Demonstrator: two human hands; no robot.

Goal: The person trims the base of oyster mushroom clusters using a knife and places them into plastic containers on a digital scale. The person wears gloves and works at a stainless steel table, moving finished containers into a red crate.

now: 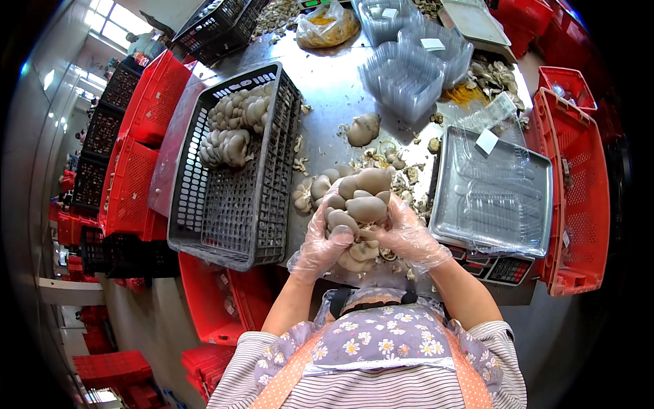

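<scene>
Both my hands wear clear plastic gloves and grip one cluster of grey oyster mushrooms above the table's near edge. My left hand holds its left side, and my right hand holds its right side with the thumb on the stems. Just beyond my left hand, more oyster mushrooms lie on the metal table. A single small mushroom clump sits farther up. Trimmed stem scraps are scattered beside the cluster. The fingertips behind the cluster are hidden.
A black plastic crate at left holds mushroom clusters at its far end. On the right, a scale with a metal pan carries clear plastic trays. Stacked clear containers and a bag stand farther back. Red crates flank the table.
</scene>
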